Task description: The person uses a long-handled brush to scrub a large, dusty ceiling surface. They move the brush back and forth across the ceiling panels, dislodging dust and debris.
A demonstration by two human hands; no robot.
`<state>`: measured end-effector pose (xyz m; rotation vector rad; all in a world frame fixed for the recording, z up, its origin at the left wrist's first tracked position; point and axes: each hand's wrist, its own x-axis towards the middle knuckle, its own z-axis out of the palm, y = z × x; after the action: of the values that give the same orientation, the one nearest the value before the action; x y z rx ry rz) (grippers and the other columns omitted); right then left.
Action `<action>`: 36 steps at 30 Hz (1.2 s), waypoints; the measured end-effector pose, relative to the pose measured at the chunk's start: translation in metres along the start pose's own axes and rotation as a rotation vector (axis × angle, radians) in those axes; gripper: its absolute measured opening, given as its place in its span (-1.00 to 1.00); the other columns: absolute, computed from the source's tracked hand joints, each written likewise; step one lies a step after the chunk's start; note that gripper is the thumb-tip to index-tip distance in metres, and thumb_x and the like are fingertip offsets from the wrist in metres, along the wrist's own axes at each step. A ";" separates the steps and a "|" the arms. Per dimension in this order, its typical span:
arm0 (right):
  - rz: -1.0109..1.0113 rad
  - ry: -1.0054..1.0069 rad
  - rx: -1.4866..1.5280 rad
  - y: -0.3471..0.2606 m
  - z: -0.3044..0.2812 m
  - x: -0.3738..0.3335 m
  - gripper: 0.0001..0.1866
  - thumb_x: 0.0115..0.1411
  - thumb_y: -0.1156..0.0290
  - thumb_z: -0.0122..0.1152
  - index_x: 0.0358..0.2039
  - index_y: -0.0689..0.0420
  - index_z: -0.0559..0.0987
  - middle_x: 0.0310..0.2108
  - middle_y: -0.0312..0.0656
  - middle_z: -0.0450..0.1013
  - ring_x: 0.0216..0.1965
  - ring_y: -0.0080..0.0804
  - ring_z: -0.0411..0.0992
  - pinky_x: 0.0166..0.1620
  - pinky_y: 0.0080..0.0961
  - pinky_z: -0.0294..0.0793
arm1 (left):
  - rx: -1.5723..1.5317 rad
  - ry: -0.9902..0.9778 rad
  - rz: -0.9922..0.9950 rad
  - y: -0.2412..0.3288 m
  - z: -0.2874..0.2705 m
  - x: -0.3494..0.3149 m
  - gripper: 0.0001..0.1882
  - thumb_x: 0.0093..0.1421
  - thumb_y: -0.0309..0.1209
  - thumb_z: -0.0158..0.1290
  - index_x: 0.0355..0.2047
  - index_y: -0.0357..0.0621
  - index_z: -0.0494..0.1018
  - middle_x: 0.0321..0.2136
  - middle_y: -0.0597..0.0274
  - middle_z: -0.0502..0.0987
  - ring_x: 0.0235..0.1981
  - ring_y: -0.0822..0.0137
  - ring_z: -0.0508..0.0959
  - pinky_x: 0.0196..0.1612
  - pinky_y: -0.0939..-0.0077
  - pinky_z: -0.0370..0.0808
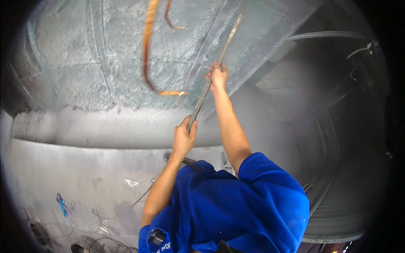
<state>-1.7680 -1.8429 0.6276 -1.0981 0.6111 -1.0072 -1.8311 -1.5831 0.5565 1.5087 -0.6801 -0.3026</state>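
A long, thin metal rod (201, 100), grey and worn with paler patches toward its far end, runs diagonally up and to the right from my body. My left hand (183, 138) is closed round its near end. Farther along, my right hand (218, 78) wraps the rod too, its arm stretched out. The far part of the rod lies over or against a rough grey-green surface (139, 46) crossed by straight strips; whether it touches cannot be made out. Left of my right hand, a blurred copper-coloured hook (146, 55) hangs, with a smaller hook (167, 19) beside it.
A pale ledge (76, 130) borders the rough surface on the near side. Below it, the grey floor (97, 164) carries a white scrap (132, 183), a blue item (62, 205) and several cables. Dark curved walls and a ribbed panel (337, 215) stand at right.
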 end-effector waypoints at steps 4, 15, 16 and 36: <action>0.169 0.002 -0.082 0.088 0.003 -0.030 -0.75 0.44 0.43 0.11 0.04 0.21 0.36 -0.44 -0.23 0.31 -0.58 -0.47 0.25 -0.58 -0.42 0.30 | 0.076 0.028 -0.095 -0.029 -0.042 -0.036 -0.74 0.36 -0.40 0.14 -0.07 -0.38 0.54 -0.72 -0.16 0.41 -0.76 0.06 0.43 -0.58 0.18 0.34; 0.702 -0.052 -0.238 0.293 0.024 -0.126 -0.86 0.43 0.49 0.03 -0.06 0.18 0.33 -0.42 -0.19 0.30 -0.56 -0.41 0.27 -0.52 -0.30 0.39 | 0.228 0.208 -0.392 -0.116 -0.106 -0.096 -0.78 0.33 -0.38 0.13 -0.24 -0.36 0.54 -0.57 -0.36 0.50 -0.44 -0.37 0.56 -0.38 -0.11 0.44; 0.705 -0.098 -0.247 0.301 0.032 -0.129 -0.86 0.43 0.48 0.04 -0.06 0.17 0.33 -0.42 -0.19 0.30 -0.56 -0.40 0.27 -0.52 -0.30 0.39 | 0.232 0.217 -0.411 -0.121 -0.111 -0.095 -0.78 0.33 -0.38 0.13 -0.23 -0.36 0.54 -0.55 -0.38 0.50 -0.42 -0.38 0.57 -0.36 -0.12 0.45; 1.035 -0.632 -0.178 0.448 0.380 -0.242 -0.84 0.44 0.38 0.10 -0.06 0.06 0.36 -0.34 -0.19 0.36 -0.43 -0.30 0.37 -0.32 -0.16 0.50 | 0.266 0.616 -0.639 -0.092 -0.398 -0.099 -0.64 0.39 -0.20 0.14 -0.14 -0.34 0.57 -0.69 -0.19 0.44 -0.68 0.06 0.50 -0.49 0.11 0.40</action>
<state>-1.4033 -1.4121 0.3360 -0.9787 0.6266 0.2897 -1.6566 -1.2090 0.4750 1.9250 0.2766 -0.2080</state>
